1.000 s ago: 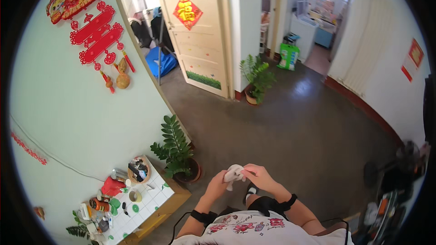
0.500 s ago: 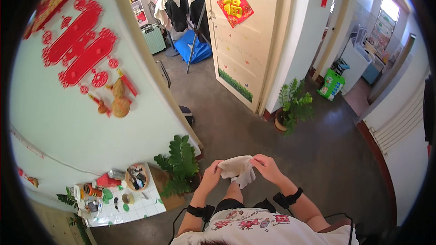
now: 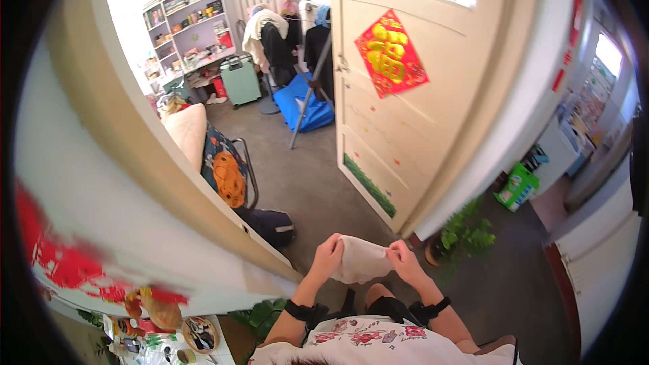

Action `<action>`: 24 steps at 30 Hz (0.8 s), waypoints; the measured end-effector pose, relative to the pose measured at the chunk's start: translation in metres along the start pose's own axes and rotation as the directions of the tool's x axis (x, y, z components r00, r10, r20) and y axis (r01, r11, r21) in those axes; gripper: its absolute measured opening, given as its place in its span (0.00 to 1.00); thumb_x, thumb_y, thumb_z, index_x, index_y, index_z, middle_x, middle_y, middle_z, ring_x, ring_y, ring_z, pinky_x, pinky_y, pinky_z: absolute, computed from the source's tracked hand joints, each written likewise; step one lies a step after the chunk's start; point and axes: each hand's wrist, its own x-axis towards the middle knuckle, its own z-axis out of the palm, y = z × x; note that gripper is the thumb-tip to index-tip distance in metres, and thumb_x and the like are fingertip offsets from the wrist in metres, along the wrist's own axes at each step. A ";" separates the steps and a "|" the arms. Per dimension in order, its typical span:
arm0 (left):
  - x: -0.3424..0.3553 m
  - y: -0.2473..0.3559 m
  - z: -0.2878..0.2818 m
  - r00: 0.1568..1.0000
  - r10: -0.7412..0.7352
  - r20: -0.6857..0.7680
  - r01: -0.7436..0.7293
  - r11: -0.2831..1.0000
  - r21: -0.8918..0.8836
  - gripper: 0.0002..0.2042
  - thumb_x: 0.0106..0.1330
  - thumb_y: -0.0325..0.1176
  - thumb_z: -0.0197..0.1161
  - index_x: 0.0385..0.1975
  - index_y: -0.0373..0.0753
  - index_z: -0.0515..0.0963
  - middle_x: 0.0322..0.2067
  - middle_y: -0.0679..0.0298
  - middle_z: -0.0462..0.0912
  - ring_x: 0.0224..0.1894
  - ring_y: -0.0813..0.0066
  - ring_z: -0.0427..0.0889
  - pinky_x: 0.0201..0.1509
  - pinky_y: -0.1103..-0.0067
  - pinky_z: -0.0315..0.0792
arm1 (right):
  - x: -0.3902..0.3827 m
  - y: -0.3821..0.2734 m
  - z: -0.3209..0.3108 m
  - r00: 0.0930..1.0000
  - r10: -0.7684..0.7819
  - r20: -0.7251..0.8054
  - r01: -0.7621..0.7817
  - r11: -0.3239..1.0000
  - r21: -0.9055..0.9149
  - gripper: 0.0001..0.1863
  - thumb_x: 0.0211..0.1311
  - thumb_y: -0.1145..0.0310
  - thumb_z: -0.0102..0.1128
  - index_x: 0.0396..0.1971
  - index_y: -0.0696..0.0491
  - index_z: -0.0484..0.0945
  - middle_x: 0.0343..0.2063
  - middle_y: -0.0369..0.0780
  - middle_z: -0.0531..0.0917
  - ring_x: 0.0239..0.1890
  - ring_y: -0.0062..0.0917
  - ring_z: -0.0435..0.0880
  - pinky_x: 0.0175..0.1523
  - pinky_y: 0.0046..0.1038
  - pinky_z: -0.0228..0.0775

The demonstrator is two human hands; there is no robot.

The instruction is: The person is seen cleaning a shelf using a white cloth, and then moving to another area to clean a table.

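A small off-white cloth (image 3: 363, 259) is stretched out between my two hands in front of my body. My left hand (image 3: 329, 254) pinches its left edge, and my right hand (image 3: 405, 261) grips the right edge with the fingertips. The cloth hangs loosely with a rounded lower edge; its exact kind does not show. Beyond my hands stands an open cream door (image 3: 405, 94) with a red diamond decoration (image 3: 391, 54).
Through the doorway are a bed (image 3: 186, 132), a green suitcase (image 3: 241, 81), a blue bag (image 3: 304, 105) and a shelf (image 3: 193, 23). A potted plant (image 3: 466, 230) stands right of the door. At lower left, a basket (image 3: 201, 334) sits on a cluttered table.
I have moved closer to the doorway, and more of the room beyond shows. The cloth, bunched and drooping before, is now spread flatter between both hands.
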 end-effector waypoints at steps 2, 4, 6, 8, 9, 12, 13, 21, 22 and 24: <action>0.045 0.002 -0.013 0.997 -0.077 -0.001 0.077 0.997 0.007 0.08 0.67 0.31 0.47 0.32 0.34 0.71 0.21 0.68 0.68 0.26 0.84 0.65 0.31 0.83 0.64 | 0.053 0.001 0.000 0.999 -0.018 0.030 0.018 1.000 0.004 0.11 0.64 0.64 0.51 0.36 0.56 0.67 0.22 0.36 0.75 0.25 0.15 0.69 0.31 0.22 0.63; 0.086 -0.005 -0.029 0.995 -0.087 -0.056 0.088 0.996 0.013 0.08 0.67 0.31 0.48 0.32 0.34 0.71 0.20 0.68 0.68 0.26 0.84 0.64 0.31 0.83 0.63 | 0.110 0.002 0.004 0.994 -0.009 0.110 0.009 1.000 0.002 0.10 0.64 0.65 0.52 0.35 0.56 0.67 0.21 0.34 0.73 0.25 0.15 0.69 0.30 0.21 0.62; 0.127 -0.009 -0.043 0.989 -0.106 -0.107 0.108 0.994 0.008 0.08 0.67 0.31 0.48 0.33 0.33 0.71 0.20 0.69 0.67 0.25 0.85 0.63 0.29 0.84 0.62 | 0.177 0.007 0.009 0.977 -0.068 0.201 0.077 0.996 -0.034 0.11 0.64 0.63 0.51 0.36 0.56 0.67 0.22 0.38 0.75 0.25 0.22 0.73 0.31 0.25 0.64; 0.177 -0.023 -0.060 0.984 -0.051 -0.172 0.061 0.997 0.053 0.08 0.67 0.32 0.49 0.33 0.34 0.72 0.18 0.68 0.66 0.22 0.85 0.64 0.26 0.84 0.62 | 0.239 0.005 0.014 0.941 -0.129 0.313 0.169 0.980 -0.106 0.13 0.64 0.61 0.50 0.37 0.56 0.67 0.25 0.44 0.79 0.28 0.33 0.78 0.35 0.31 0.67; 0.197 -0.030 -0.069 0.976 0.008 -0.220 0.015 0.995 0.101 0.08 0.66 0.32 0.50 0.33 0.35 0.72 0.16 0.66 0.66 0.19 0.84 0.64 0.24 0.83 0.62 | 0.269 0.000 0.018 0.928 -0.129 0.349 0.176 0.978 -0.108 0.13 0.64 0.61 0.50 0.37 0.56 0.67 0.25 0.44 0.79 0.28 0.33 0.78 0.35 0.31 0.67; 0.253 -0.031 -0.096 0.935 -0.040 -0.352 0.076 0.993 0.091 0.07 0.66 0.32 0.50 0.33 0.34 0.72 0.16 0.65 0.67 0.20 0.83 0.64 0.25 0.82 0.62 | 0.362 -0.026 0.029 0.854 -0.160 0.495 0.252 0.960 -0.125 0.13 0.65 0.60 0.48 0.38 0.56 0.67 0.27 0.46 0.79 0.32 0.33 0.80 0.38 0.31 0.68; 0.273 -0.031 -0.107 0.908 -0.030 -0.418 0.079 0.992 0.101 0.07 0.66 0.32 0.50 0.33 0.34 0.72 0.16 0.65 0.67 0.20 0.83 0.64 0.25 0.82 0.62 | 0.391 -0.036 0.036 0.833 -0.172 0.526 0.273 0.955 -0.120 0.13 0.65 0.60 0.48 0.38 0.56 0.67 0.27 0.46 0.79 0.32 0.33 0.80 0.38 0.31 0.68; 0.394 -0.062 -0.206 0.785 -0.150 -0.601 0.168 0.985 -0.026 0.08 0.67 0.29 0.48 0.40 0.34 0.72 0.25 0.69 0.73 0.28 0.86 0.69 0.33 0.86 0.65 | 0.569 -0.104 0.131 0.690 -0.222 0.689 0.345 0.938 -0.043 0.16 0.64 0.56 0.48 0.41 0.54 0.67 0.30 0.48 0.79 0.35 0.43 0.79 0.40 0.35 0.68; 0.412 -0.070 -0.218 0.787 -0.156 -0.597 0.164 0.986 -0.041 0.09 0.67 0.30 0.48 0.40 0.34 0.72 0.27 0.68 0.74 0.31 0.85 0.70 0.36 0.86 0.66 | 0.591 -0.108 0.146 0.676 -0.220 0.704 0.387 0.918 -0.084 0.15 0.63 0.57 0.49 0.41 0.53 0.67 0.29 0.49 0.79 0.35 0.45 0.78 0.39 0.37 0.67; 0.449 -0.079 -0.244 0.810 -0.176 -0.559 0.175 0.983 -0.056 0.09 0.67 0.30 0.48 0.43 0.35 0.72 0.31 0.64 0.76 0.35 0.81 0.72 0.42 0.83 0.68 | 0.636 -0.112 0.176 0.671 -0.248 0.698 0.477 0.866 -0.150 0.12 0.61 0.60 0.50 0.37 0.53 0.70 0.27 0.50 0.78 0.33 0.48 0.76 0.35 0.39 0.66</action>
